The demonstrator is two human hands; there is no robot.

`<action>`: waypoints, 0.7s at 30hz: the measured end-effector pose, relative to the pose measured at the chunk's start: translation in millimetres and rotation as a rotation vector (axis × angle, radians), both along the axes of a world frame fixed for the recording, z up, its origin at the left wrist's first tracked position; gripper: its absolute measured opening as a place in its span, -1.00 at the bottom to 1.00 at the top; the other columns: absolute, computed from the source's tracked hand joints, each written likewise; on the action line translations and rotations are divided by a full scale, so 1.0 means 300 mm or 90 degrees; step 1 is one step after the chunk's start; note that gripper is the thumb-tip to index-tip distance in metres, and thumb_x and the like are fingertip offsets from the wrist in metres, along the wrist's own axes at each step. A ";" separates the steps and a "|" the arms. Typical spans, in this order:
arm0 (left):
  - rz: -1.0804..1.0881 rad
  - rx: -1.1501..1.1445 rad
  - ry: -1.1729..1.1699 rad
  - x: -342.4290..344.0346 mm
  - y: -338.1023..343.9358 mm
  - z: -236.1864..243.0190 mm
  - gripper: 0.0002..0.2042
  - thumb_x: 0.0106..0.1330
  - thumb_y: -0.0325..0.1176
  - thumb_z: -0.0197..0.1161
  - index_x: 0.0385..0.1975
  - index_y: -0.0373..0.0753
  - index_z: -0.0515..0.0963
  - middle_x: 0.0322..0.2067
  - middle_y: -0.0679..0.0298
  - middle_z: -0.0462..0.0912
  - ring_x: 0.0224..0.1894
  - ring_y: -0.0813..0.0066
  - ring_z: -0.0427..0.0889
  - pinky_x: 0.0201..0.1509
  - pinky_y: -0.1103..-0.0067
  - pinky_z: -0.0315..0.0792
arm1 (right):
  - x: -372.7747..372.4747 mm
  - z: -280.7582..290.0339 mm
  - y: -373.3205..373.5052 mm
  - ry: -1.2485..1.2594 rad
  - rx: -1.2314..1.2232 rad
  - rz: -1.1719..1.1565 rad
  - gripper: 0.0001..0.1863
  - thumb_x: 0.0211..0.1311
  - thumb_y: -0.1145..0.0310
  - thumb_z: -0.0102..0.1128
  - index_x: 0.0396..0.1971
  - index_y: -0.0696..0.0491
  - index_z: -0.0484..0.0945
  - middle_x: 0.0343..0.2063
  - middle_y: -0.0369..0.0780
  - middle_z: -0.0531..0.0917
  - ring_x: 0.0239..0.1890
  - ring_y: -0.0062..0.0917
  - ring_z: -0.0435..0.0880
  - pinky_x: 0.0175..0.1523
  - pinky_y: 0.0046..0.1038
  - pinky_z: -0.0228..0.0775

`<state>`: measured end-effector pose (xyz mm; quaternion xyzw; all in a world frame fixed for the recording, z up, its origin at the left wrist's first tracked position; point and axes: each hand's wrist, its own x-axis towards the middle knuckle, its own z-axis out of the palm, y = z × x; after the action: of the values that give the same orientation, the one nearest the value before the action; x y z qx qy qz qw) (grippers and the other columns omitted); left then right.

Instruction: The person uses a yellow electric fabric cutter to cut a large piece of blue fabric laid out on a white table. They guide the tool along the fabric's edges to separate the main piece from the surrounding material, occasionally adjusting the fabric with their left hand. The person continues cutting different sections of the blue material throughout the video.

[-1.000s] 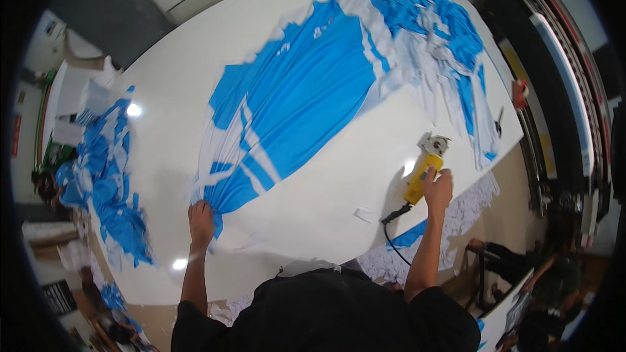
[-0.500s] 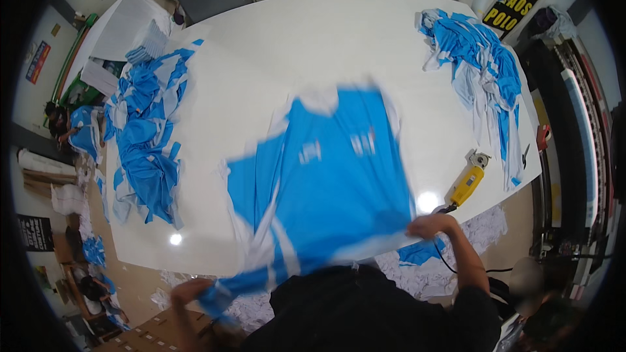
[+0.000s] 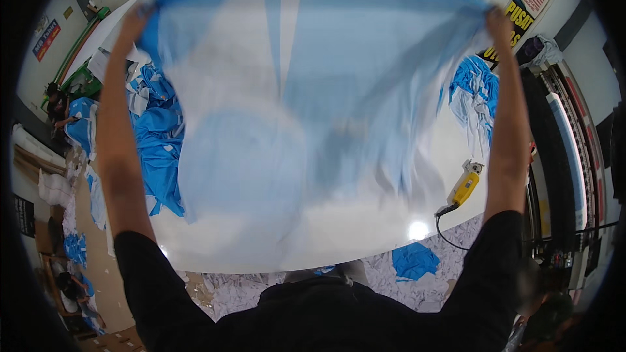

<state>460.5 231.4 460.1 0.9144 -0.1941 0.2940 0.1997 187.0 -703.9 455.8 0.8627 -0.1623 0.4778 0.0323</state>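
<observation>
A blue and white fabric piece (image 3: 339, 78) is stretched up in front of me, blurred by motion, its pale side facing me, hiding much of the white table (image 3: 235, 248). My left hand (image 3: 138, 16) grips its upper left corner; my right hand (image 3: 497, 23) grips the upper right one. On the table's right side lies a yellow corded cutter (image 3: 465, 188) with a metal head.
Piles of blue and white fabric (image 3: 156, 156) (image 3: 473, 85) flank the raised piece. Paper scraps (image 3: 241, 293) and blue cloth (image 3: 414, 261) lie below the near edge. A long roller machine (image 3: 561, 156) stands right. Co-workers (image 3: 59, 111) are along the left.
My right hand left the cutter on the table and took hold of the fabric. Both hands then rose high and apart, lifting and spreading the piece off the table.
</observation>
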 end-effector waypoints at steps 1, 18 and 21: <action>-0.006 -0.108 -0.049 0.016 -0.058 0.115 -0.41 0.43 0.18 0.23 0.15 -0.25 0.58 -0.03 -0.04 0.72 0.01 0.16 0.72 0.13 0.29 0.55 | -0.006 0.158 -0.036 -0.101 -0.057 -0.088 -0.57 0.40 -0.02 0.10 -0.03 0.01 0.65 -0.25 0.03 0.76 -0.23 -0.06 0.78 -0.09 -0.09 0.62; -0.036 0.033 0.053 -0.705 -0.057 -0.751 -0.74 0.38 -0.41 0.30 0.03 -0.27 0.64 -0.03 0.03 0.73 0.07 0.00 0.64 0.19 0.24 0.44 | -0.656 -0.561 0.003 0.141 0.129 0.143 -0.38 -0.09 0.81 0.08 0.06 0.11 0.68 0.00 -0.02 0.73 0.15 -0.13 0.69 0.30 -0.35 0.41; -0.049 0.086 0.098 -0.789 -0.123 -0.927 -0.72 0.30 -0.50 0.33 0.01 -0.24 0.65 -0.06 0.04 0.72 0.07 -0.04 0.62 0.18 0.24 0.44 | -0.616 -0.773 0.045 0.172 0.215 0.253 -0.38 -0.19 0.83 0.07 -0.05 0.07 0.73 -0.17 -0.10 0.73 0.00 -0.12 0.71 0.17 -0.30 0.47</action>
<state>223.8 194.3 182.1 0.9374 -0.2327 0.2014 0.1631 2.3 -690.3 224.0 0.9265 -0.0616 0.3221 -0.1846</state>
